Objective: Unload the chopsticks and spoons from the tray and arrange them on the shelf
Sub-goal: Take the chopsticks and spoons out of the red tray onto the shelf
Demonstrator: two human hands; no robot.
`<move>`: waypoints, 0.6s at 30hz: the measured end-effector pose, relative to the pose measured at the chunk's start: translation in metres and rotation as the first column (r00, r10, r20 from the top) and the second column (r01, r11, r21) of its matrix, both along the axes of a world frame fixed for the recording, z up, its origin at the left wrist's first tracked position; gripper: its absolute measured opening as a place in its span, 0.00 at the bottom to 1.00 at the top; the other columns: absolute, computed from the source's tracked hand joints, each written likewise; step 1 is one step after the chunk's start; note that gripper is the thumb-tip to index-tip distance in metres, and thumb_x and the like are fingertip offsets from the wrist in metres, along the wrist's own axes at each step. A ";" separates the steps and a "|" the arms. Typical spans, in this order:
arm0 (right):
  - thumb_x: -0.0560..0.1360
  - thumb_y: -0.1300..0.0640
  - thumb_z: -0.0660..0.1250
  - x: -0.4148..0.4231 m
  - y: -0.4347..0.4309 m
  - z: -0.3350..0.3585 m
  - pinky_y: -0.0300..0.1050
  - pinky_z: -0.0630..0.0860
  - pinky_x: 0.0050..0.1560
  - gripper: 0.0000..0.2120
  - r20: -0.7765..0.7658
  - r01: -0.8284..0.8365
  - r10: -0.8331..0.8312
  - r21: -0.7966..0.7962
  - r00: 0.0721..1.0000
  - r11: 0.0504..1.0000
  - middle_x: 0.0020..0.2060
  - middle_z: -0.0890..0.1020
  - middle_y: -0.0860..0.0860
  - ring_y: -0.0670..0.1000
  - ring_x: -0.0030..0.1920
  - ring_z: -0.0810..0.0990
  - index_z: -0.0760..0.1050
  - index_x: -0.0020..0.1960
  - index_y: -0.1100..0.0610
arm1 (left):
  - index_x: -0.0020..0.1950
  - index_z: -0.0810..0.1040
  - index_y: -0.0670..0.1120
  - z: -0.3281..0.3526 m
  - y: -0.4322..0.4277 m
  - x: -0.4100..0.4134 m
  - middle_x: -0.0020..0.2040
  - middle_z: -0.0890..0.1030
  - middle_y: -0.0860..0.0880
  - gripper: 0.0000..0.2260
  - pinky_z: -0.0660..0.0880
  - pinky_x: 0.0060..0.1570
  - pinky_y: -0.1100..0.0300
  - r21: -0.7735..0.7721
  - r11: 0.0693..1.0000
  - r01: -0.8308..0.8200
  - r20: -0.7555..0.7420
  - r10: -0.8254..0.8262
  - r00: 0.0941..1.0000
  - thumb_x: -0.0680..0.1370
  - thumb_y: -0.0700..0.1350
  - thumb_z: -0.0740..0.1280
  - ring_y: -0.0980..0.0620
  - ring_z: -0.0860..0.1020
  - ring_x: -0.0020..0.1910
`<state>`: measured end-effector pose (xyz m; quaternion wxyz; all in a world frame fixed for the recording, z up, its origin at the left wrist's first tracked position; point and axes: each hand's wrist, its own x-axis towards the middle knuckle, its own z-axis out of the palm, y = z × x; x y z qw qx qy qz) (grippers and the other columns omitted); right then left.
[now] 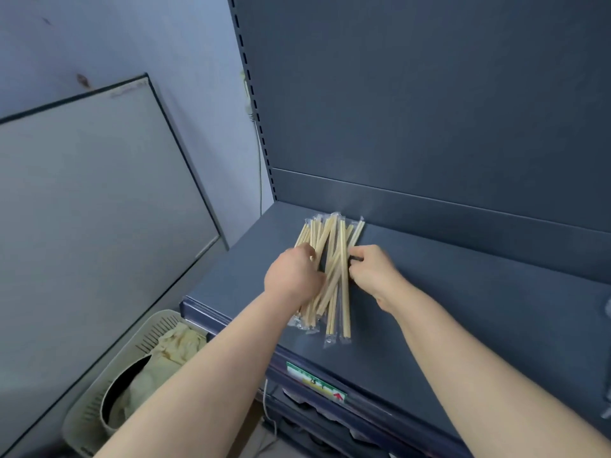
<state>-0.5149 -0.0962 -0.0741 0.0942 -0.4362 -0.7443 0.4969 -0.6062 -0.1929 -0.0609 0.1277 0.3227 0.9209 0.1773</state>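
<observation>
Both your hands — left hand [292,276], right hand [373,272] — grip opposite sides of the splayed chopsticks [334,233] on the shelf [446,292], toward its left end; squeeze inward evenly so crossed pairs turn parallel.

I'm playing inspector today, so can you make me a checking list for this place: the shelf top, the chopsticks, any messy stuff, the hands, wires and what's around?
Surface: dark blue shelf, flat, with the chopsticks lying on it.
Job's things: wrapped chopsticks in a loose, crossed pile near the shelf's left end; pale slotted tray below left, with pale stuff inside; no spoons seen.
Clutter: clear thing at the right edge, too cut off to tell.
Grips: left grip curls over the pile's left side; right grip pinches its right side.
Cables: white cable hangs beside the shelf's upright.
Surroundings: framed board leaning on the wall; label on the shelf's front edge.
</observation>
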 end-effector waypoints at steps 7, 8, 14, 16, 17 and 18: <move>0.79 0.59 0.60 0.036 -0.010 0.014 0.49 0.71 0.59 0.19 0.360 -0.234 0.034 0.529 0.932 0.816 0.66 0.72 0.51 0.56 0.65 0.70 0.70 0.68 0.51 | 0.64 0.74 0.49 0.012 0.003 0.009 0.60 0.76 0.48 0.15 0.72 0.50 0.53 -0.010 0.970 0.242 -0.262 -0.236 0.936 0.77 0.46 0.64 0.44 0.70 0.62; 0.78 0.59 0.60 0.046 -0.012 0.013 0.51 0.70 0.59 0.18 0.436 -0.279 -0.009 0.591 0.900 0.757 0.65 0.72 0.50 0.55 0.65 0.70 0.71 0.67 0.51 | 0.62 0.75 0.49 0.010 0.003 0.015 0.59 0.76 0.48 0.14 0.72 0.50 0.52 -0.041 0.953 0.301 -0.316 -0.298 0.901 0.77 0.45 0.64 0.44 0.70 0.61; 0.76 0.59 0.63 0.136 -0.030 0.006 0.48 0.68 0.54 0.17 0.575 -0.225 -0.270 0.644 0.772 0.731 0.60 0.75 0.49 0.53 0.62 0.71 0.73 0.64 0.51 | 0.56 0.79 0.47 -0.010 0.014 0.072 0.54 0.80 0.46 0.10 0.74 0.48 0.52 -0.064 0.825 0.562 -0.316 -0.550 0.773 0.77 0.46 0.63 0.43 0.74 0.57; 0.77 0.59 0.63 0.173 -0.035 0.011 0.49 0.68 0.54 0.16 0.580 -0.166 -0.336 0.644 0.742 0.747 0.60 0.76 0.49 0.53 0.61 0.71 0.73 0.64 0.51 | 0.55 0.79 0.46 -0.011 0.021 0.097 0.53 0.81 0.46 0.10 0.74 0.49 0.52 -0.073 0.780 0.622 -0.299 -0.612 0.732 0.77 0.46 0.63 0.43 0.74 0.57; 0.77 0.59 0.62 0.192 -0.038 0.014 0.49 0.69 0.55 0.16 0.575 -0.130 -0.365 0.644 0.732 0.754 0.60 0.76 0.49 0.53 0.62 0.72 0.72 0.64 0.51 | 0.55 0.79 0.46 -0.011 0.024 0.111 0.53 0.81 0.45 0.10 0.74 0.48 0.52 -0.074 0.761 0.645 -0.292 -0.635 0.715 0.77 0.46 0.63 0.43 0.74 0.57; 0.78 0.59 0.61 0.209 -0.040 0.016 0.50 0.69 0.56 0.15 0.566 -0.098 -0.389 0.646 0.727 0.757 0.60 0.76 0.50 0.54 0.62 0.72 0.72 0.65 0.52 | 0.54 0.79 0.46 -0.010 0.027 0.123 0.52 0.81 0.45 0.10 0.74 0.48 0.52 -0.069 0.744 0.664 -0.282 -0.653 0.702 0.77 0.46 0.63 0.43 0.74 0.57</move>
